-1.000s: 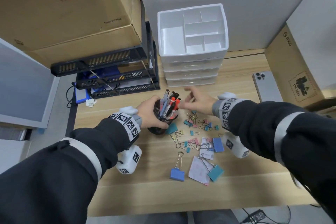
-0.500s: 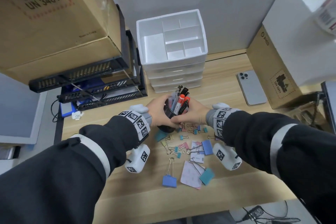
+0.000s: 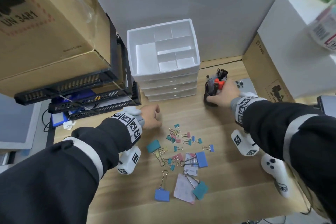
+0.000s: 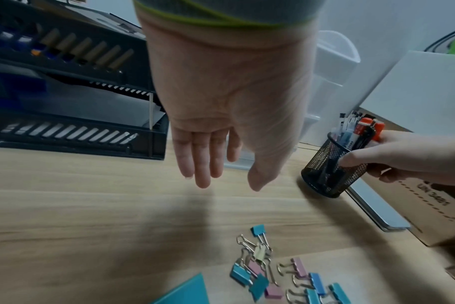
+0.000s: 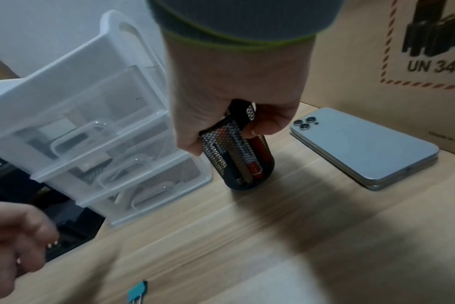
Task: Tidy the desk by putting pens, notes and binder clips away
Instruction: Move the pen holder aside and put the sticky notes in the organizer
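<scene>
A black mesh pen cup (image 3: 211,96) full of pens stands tilted on the wooden desk, right of the white drawer unit (image 3: 164,85). My right hand (image 3: 218,94) grips the pen cup (image 5: 239,162) near its rim, thumb on one side and fingers on the other. My left hand (image 3: 156,116) hovers empty over the desk with its fingers (image 4: 203,164) straight and relaxed. Several coloured binder clips (image 3: 181,142) lie scattered in the middle, with small paper notes (image 3: 182,187) among the larger clips nearer me.
The drawer unit's top tray (image 3: 145,56) has empty compartments. A phone (image 5: 364,146) lies right of the cup, by a cardboard box (image 3: 261,71). Black stacked letter trays (image 3: 81,94) under a big carton stand at the left. A white controller (image 3: 276,174) lies at the right.
My right hand has carried the pen cup from the middle of the desk to the right of the drawer unit. My left hand has let go of the cup and stayed behind.
</scene>
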### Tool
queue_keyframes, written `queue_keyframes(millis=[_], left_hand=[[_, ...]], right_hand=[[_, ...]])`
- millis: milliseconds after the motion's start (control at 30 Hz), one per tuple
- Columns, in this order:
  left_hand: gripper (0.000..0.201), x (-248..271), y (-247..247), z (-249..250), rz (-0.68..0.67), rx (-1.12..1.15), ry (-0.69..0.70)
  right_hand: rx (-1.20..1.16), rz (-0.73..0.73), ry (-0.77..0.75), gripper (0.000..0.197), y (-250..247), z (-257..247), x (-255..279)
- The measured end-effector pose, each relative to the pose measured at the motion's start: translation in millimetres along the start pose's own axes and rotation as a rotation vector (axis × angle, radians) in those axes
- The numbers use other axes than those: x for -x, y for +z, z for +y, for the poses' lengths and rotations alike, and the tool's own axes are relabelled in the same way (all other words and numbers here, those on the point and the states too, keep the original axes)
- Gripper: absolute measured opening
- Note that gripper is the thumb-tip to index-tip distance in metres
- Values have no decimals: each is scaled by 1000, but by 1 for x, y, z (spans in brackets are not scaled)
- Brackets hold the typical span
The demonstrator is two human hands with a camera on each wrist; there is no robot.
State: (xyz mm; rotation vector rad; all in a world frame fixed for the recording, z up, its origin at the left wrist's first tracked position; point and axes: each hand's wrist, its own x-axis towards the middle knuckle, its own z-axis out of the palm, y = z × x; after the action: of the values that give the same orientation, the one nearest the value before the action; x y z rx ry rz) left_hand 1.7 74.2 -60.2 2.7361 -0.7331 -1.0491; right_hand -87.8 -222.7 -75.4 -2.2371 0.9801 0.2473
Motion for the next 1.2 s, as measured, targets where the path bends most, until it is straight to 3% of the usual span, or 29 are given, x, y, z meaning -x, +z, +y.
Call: queue_keyframes(millis=[267,467,633,833,933,1000,1067,1200], left_hand=[[38,-16,9,-17,-20,9,-73],[32,-21,15,-29,-47,19,-125],[35,-17,20,-32,-85,20,-160],[35,-6,26,-30,-98,28,-159],[36,-1,28,-31,-109,25,-152],[33,4,30,-31,-117,12,-140],[28,10,34,-29,-123,12,-122],[23,21,44,-21,-147,-23,-72]], right_hand=[[-9,46,17,96,23,-18,-49],[-130,111,-34,96,29,-27,-83],[-269,128,22,93,39,-21,-87],[-326,18,72,97,56,-2,-68],[-136,-65,39,69,62,2,-48],[-4,-169,-62,37,64,5,-26],[64,-302,-196,20,68,10,1],[258,-579,-343,33,78,14,50]])
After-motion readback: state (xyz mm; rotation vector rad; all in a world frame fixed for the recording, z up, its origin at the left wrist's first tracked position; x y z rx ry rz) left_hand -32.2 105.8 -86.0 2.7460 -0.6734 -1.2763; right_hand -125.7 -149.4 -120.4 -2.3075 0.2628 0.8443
